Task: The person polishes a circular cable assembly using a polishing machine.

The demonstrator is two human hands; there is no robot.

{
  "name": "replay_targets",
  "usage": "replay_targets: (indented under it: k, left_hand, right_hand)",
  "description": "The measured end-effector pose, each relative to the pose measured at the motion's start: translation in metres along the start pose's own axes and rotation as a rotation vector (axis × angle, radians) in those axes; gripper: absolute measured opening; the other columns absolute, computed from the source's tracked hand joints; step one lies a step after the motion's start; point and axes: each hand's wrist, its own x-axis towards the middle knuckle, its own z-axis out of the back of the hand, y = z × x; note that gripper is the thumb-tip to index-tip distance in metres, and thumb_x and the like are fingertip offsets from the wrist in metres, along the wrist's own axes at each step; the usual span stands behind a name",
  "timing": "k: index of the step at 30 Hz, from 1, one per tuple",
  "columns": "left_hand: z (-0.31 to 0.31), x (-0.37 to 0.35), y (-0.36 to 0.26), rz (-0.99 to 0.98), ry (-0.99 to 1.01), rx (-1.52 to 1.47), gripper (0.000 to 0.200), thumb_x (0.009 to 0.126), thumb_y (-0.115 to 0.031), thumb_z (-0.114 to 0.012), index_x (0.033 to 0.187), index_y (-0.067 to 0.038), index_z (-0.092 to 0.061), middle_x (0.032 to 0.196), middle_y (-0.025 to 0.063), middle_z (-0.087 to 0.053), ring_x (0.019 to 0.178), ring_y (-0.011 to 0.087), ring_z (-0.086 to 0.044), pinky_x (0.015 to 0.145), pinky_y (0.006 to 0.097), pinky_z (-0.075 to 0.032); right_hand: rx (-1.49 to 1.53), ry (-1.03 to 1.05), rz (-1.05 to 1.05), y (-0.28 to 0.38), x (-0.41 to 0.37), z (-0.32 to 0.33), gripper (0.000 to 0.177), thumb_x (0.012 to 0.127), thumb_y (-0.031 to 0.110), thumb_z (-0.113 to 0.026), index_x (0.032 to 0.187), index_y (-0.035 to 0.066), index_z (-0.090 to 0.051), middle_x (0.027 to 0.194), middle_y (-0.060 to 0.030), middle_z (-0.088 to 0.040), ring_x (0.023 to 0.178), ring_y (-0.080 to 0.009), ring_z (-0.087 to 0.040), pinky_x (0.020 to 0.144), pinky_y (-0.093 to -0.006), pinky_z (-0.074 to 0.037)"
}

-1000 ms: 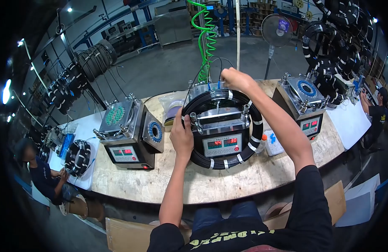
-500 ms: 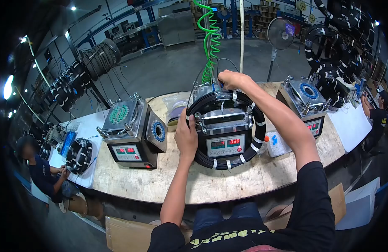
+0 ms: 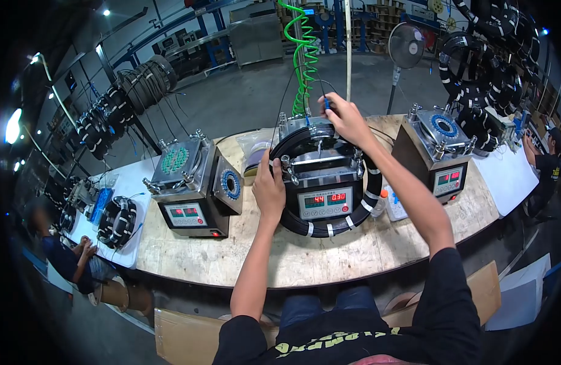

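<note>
A black cable coil (image 3: 370, 204) with white ties hangs around the front of the middle machine (image 3: 324, 176), whose display is lit red. My left hand (image 3: 269, 191) is closed on the coil's left side, thumb in front. Above the coil's top right, my right hand (image 3: 343, 115) pinches a blue connector (image 3: 327, 103) on a thin black cable end. Another blue connector (image 3: 308, 120) stands at the top of the machine, just left of that hand.
Similar machines stand at left (image 3: 186, 188) and right (image 3: 437, 152) on the wooden table (image 3: 232, 261). Behind are a green spiral hose (image 3: 303, 55) and a fan (image 3: 406, 46). One person (image 3: 68, 258) sits far left, another (image 3: 548, 164) is far right. A coil (image 3: 117, 222) lies at left.
My right hand has turned and opened its grip somewhat, so the blue connector now shows between its fingers. The coil sits slightly higher in view, with my left hand still on it.
</note>
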Motion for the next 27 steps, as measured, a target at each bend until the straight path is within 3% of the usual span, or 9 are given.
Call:
replay_targets:
  k: [2, 5, 6, 9, 11, 13, 17, 22, 27]
  left_hand:
    - [0.004, 0.002, -0.005, 0.0, 0.017, -0.025, 0.05, 0.113, -0.04, -0.043, 0.143, -0.003, -0.056, 0.127, 0.0276, -0.068, 0.113, 0.0488, -0.065, 0.093, 0.0515, -0.053]
    - [0.004, 0.003, -0.004, -0.057, -0.001, -0.068, 0.049, 0.113, -0.04, -0.043, 0.142, -0.003, -0.058, 0.123, 0.027, -0.069, 0.111, 0.0467, -0.066, 0.094, 0.0477, -0.052]
    - [0.003, 0.003, 0.0, -0.085, -0.012, -0.082, 0.049, 0.113, -0.04, -0.044, 0.141, -0.003, -0.059, 0.121, 0.0266, -0.069, 0.11, 0.0456, -0.067, 0.094, 0.0459, -0.052]
    - [0.002, 0.007, 0.01, -0.077, -0.019, -0.167, 0.05, 0.112, -0.041, -0.047, 0.134, 0.0, -0.065, 0.116, 0.0191, -0.072, 0.101, 0.0324, -0.069, 0.094, 0.0382, -0.051]
    - [0.0, 0.02, 0.029, 0.106, 0.089, -0.338, 0.05, 0.112, -0.041, -0.049, 0.128, 0.002, -0.069, 0.111, 0.0136, -0.073, 0.097, 0.0234, -0.067, 0.092, 0.0342, -0.05]
    - [0.004, 0.042, 0.029, 0.318, 0.203, -0.56, 0.053, 0.111, -0.043, -0.052, 0.119, 0.004, -0.074, 0.104, 0.007, -0.075, 0.094, 0.0128, -0.063, 0.089, 0.0309, -0.049]
    - [-0.005, 0.112, 0.01, -0.002, 0.364, -0.477, 0.036, 0.101, -0.024, -0.071, 0.126, 0.002, -0.072, 0.108, 0.0076, -0.076, 0.093, 0.0121, -0.068, 0.082, 0.0283, -0.055]
    - [-0.06, 0.178, -0.01, -0.075, 0.742, 0.014, 0.043, 0.089, -0.03, -0.083, 0.119, 0.001, -0.076, 0.102, 0.0167, -0.079, 0.088, 0.0209, -0.074, 0.083, 0.034, -0.057]
    - [-0.077, 0.178, -0.012, -0.217, 0.65, 0.057, 0.036, 0.081, -0.028, -0.088, 0.098, 0.002, -0.08, 0.087, 0.0242, -0.075, 0.079, 0.0362, -0.075, 0.076, 0.0392, -0.058]
  right_hand:
    - [0.159, -0.189, -0.014, 0.02, -0.031, 0.001, 0.029, 0.102, 0.003, -0.056, 0.13, -0.001, -0.063, 0.096, -0.0102, -0.07, 0.088, -0.0171, -0.068, 0.082, -0.0358, -0.054]
    - [-0.17, -0.504, 0.067, 0.016, -0.069, 0.013, 0.033, 0.103, 0.006, -0.055, 0.134, 0.0, -0.064, 0.104, -0.0143, -0.076, 0.091, -0.0214, -0.071, 0.086, -0.0382, -0.054]
    - [-0.148, -0.544, -0.039, 0.013, -0.083, 0.018, 0.032, 0.103, 0.006, -0.055, 0.132, -0.001, -0.066, 0.107, -0.0153, -0.075, 0.093, -0.0225, -0.071, 0.088, -0.0379, -0.054]
    - [-0.182, -0.672, -0.128, 0.0, -0.115, 0.019, 0.031, 0.103, 0.006, -0.053, 0.128, -0.002, -0.069, 0.111, -0.0142, -0.075, 0.091, -0.0192, -0.068, 0.083, -0.0339, -0.052]
    - [-0.346, -0.757, 0.051, -0.034, -0.136, 0.005, 0.034, 0.101, 0.004, -0.052, 0.129, -0.001, -0.07, 0.11, -0.012, -0.076, 0.078, -0.014, -0.06, 0.069, -0.0311, -0.047]
    - [-0.295, -0.734, -0.066, -0.021, -0.146, 0.002, 0.033, 0.097, 0.0, -0.053, 0.124, -0.001, -0.072, 0.103, -0.0119, -0.075, 0.069, -0.0126, -0.053, 0.061, -0.031, -0.042]
    - [-0.308, -0.721, -0.09, -0.019, -0.149, -0.001, 0.028, 0.092, -0.004, -0.054, 0.111, -0.001, -0.075, 0.089, -0.0091, -0.07, 0.061, -0.0118, -0.047, 0.054, -0.031, -0.036]
    - [-0.371, -0.729, -0.03, -0.016, -0.149, -0.002, 0.026, 0.09, -0.005, -0.055, 0.108, -0.002, -0.074, 0.087, -0.0088, -0.067, 0.06, -0.0132, -0.048, 0.054, -0.0313, -0.037]
    - [-0.324, -0.724, -0.095, -0.011, -0.148, -0.002, 0.027, 0.09, -0.004, -0.059, 0.112, -0.001, -0.074, 0.084, -0.0074, -0.064, 0.061, -0.0128, -0.049, 0.056, -0.0303, -0.039]
